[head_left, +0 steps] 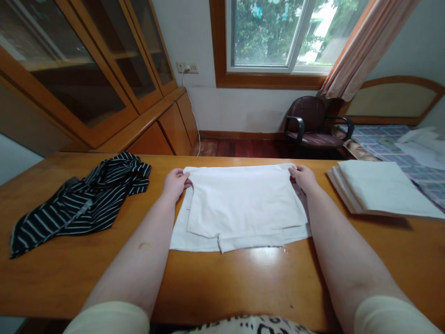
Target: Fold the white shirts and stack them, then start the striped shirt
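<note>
A white garment [243, 199] lies folded over on the wooden table in front of me, its lower layer showing past the upper one along the near edge and sides. My left hand [174, 182] pinches its far left corner between thumb and fingers. At the far right corner, my right hand [303, 178] grips the cloth the same way. The far edge runs nearly straight between both hands. A narrow flap of the cloth sticks out toward me at the near middle. Some fingertips are hidden by the fabric.
A crumpled black garment with white stripes [86, 199] lies on the table [264, 287] at left. To the right sits a stack of folded white sheets or bags [382, 188]. Beyond the table are a glass-door cabinet [139, 83], an armchair [309, 120] and a bed [399, 144].
</note>
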### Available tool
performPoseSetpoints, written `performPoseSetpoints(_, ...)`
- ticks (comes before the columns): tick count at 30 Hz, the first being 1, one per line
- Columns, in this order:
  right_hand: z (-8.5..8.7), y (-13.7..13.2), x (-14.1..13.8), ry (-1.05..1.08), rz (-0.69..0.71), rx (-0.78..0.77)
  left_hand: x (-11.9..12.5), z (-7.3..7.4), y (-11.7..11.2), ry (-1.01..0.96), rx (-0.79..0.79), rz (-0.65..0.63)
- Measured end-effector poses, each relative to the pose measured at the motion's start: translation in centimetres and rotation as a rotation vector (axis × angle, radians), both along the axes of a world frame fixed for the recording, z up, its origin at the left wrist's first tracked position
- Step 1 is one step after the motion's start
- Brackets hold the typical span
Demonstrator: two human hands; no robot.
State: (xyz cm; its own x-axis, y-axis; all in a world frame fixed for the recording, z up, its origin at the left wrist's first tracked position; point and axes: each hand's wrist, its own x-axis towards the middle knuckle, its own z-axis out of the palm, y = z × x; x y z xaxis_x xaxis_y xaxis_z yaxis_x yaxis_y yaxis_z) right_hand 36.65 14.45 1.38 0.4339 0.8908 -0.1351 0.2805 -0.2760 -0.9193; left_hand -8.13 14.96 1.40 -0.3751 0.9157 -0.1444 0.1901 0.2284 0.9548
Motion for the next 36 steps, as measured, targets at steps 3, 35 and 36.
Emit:
performPoseSetpoints(3, -0.3, 0.2, -0.3, -0.087, -0.023, 0.028, -0.4, -0.4, 0.3, 0.199, 0.042, 0.002)
performPoseSetpoints(35, -1.7, -11.6, -4.5, -1.18, 0.577, -0.028, 4.2, -0.9, -9.2, 1.27, 0.057, -0.681)
performPoseSetpoints(36, -1.8, -11.8, -4.4, -1.192, 0.554, -0.051, 4.2, -0.9, -9.3, 1.278, 0.061, -0.679)
